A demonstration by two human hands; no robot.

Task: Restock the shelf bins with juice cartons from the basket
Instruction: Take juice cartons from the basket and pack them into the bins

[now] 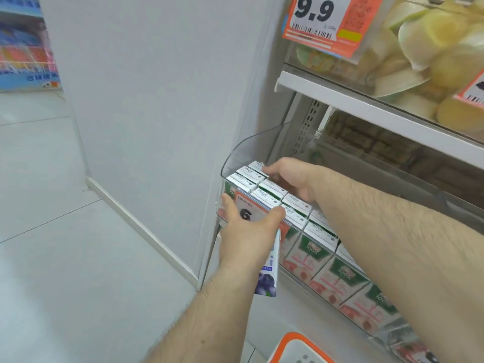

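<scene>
Cartons first: we judge these small juice cartons [272, 191] to be light, stiff-walled boxes with smooth printed faces, a bit slippery, so a squeeze across two flat sides looks safer than pinching a folded top flap, and too much pressure could dent a corner. Our left hand [247, 231] grips a blueberry carton [268, 271] held tilted just below the front lip of the clear bin [251, 146], thumb up by the orange price tag [247, 206] clipped on the bin front, fingers curled round the pack; most of the carton is hidden behind the hand. Our right hand [290, 176] reaches into the bin's back left corner, fingers bent down behind the rear cartons, touching them; we cannot tell whether it holds one or only pushes the row. That bin is packed with green-and-white cartons standing upright in tight rows, tops level, little slack showing. Right of it, along the same shelf, more clear front holds red-and-green cartons [337, 277], also upright and close together. Basket [296, 348] with orange rim sits low at the bottom edge, near our arms; its contents are not visible. Upper shelf [366, 106] carries pale fruit cups behind another clear front, with a big 9.9 tag [324, 19].
</scene>
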